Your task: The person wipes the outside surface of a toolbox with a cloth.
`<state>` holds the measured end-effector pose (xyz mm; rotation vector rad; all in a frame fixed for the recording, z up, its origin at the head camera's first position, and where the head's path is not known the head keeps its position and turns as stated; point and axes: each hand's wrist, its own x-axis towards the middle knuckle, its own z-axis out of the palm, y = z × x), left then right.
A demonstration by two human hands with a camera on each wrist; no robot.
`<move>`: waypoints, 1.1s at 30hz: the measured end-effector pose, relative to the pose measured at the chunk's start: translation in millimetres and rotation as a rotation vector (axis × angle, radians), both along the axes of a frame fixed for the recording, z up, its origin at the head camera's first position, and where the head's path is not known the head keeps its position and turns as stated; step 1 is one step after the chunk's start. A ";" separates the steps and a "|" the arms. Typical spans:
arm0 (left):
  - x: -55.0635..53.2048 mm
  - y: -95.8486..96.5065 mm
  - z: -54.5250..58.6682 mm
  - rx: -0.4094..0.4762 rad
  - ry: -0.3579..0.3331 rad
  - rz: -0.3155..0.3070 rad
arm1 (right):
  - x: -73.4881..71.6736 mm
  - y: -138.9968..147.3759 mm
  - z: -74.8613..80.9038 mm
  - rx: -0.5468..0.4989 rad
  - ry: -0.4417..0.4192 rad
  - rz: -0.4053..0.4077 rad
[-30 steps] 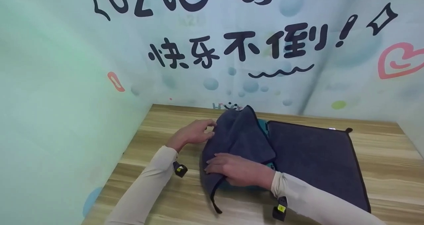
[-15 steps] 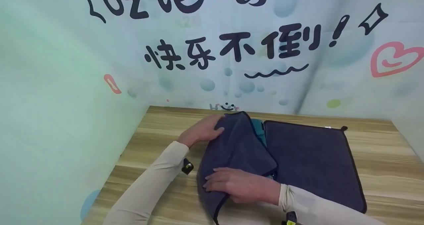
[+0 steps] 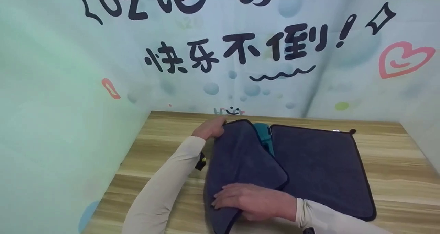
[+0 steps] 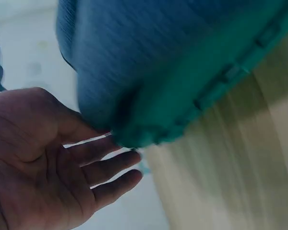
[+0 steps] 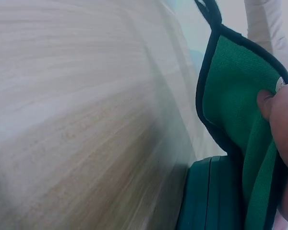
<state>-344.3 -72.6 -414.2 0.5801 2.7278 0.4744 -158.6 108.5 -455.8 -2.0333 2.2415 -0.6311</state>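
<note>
A dark blue-grey microfibre cloth point(image 3: 240, 161) with black edging drapes over a teal hard-sided object point(image 3: 264, 134), mostly hidden beneath it. My left hand point(image 3: 212, 126) is at the cloth's far left corner. In the left wrist view, its thumb and forefinger pinch the edge while the other fingers point(image 4: 113, 184) extend. Near the front, my right hand point(image 3: 256, 201) holds the cloth, with fingers on top. The right wrist view has its thumb point(image 5: 265, 103) pressed against the green underside point(image 5: 240, 81). Beside that underside shows the teal object's smooth, seamed side point(image 5: 206, 196).
A second dark cloth point(image 3: 319, 168) with black edging and a corner loop lies flat to the right, bordering the teal object. Both rest on a wood-grain table point(image 3: 388, 165). A printed backdrop point(image 3: 192, 89) rises behind and at the left side.
My left hand has moved away from me to the cloth's far corner and taken hold there. The right hand has come slightly nearer with the front edge. The cloth lies smoother, uncovering more teal.
</note>
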 end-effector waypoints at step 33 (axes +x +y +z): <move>-14.2 -18.1 -25.5 0.276 -0.077 0.032 | -17.5 -15.9 -23.5 0.048 0.364 -0.049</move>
